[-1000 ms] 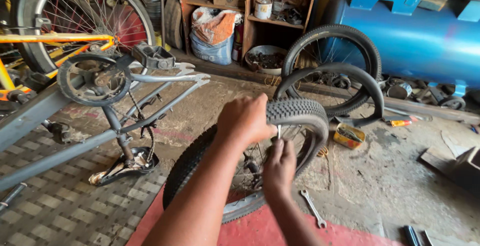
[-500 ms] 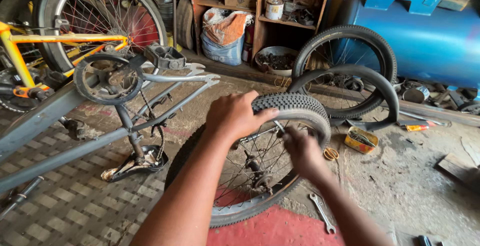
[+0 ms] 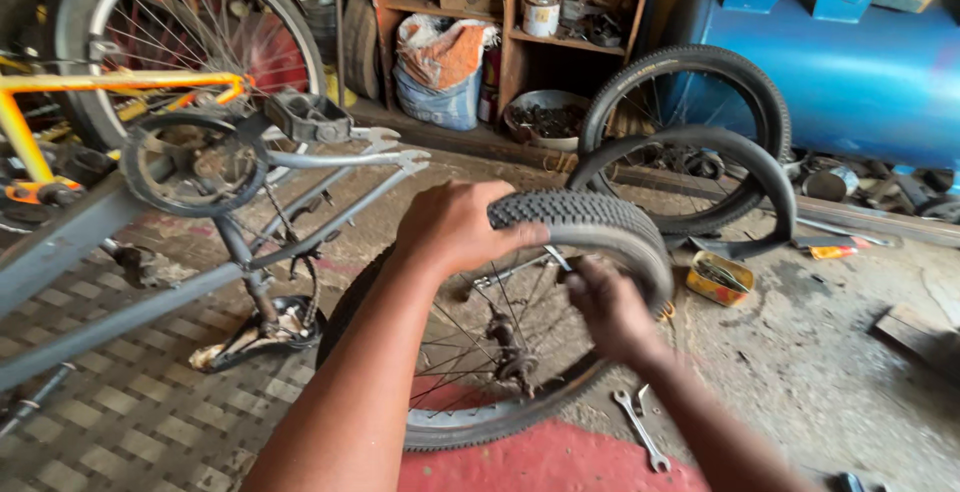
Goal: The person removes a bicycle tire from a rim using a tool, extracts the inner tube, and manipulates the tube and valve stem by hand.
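On the floor, left hand grips tyre; right hand fingers pinch its bead, upper section still unseated from rim.

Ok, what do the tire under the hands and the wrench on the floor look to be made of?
Tire: black rubber, matte, judging by its knobby tread blocks. Wrench: likely steel, going by its pale grey metallic sheen, somewhat dulled.

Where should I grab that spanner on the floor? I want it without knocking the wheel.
Take the spanner by its thin middle shank, coming from above on the right, away from the wheel. It lies flat on the concrete, free of the rim, both jawed ends clear.
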